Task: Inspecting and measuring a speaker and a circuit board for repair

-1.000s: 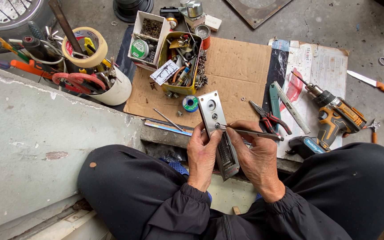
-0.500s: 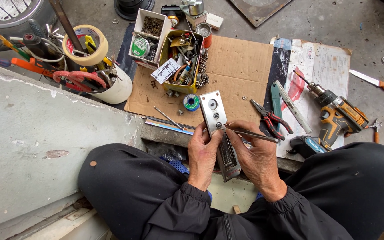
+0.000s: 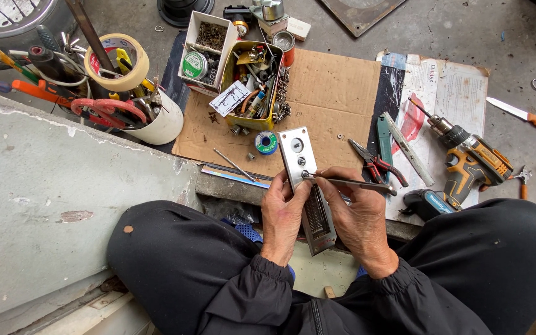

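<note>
A long silver lock plate [image 3: 299,155] with round holes near its top stands between my knees. My left hand [image 3: 282,214] grips its left edge. My right hand [image 3: 358,214] grips its right side and pinches a thin metal rod [image 3: 348,182]. The rod lies across the plate, and its left tip rests at a small fitting on the plate's face. The plate's lower part, a dark ribbed body [image 3: 319,220], shows between my two hands.
On the cardboard [image 3: 336,93] ahead: a yellow tin of small parts [image 3: 252,93], a white box of screws [image 3: 209,40], red-handled pliers [image 3: 376,164]. An orange cordless drill [image 3: 466,164] lies at right, a white bucket of tools [image 3: 150,118] at left, beside a concrete ledge [image 3: 44,205].
The plate and both hands have stayed in place. The rod's tip has shifted slightly on the plate's face.
</note>
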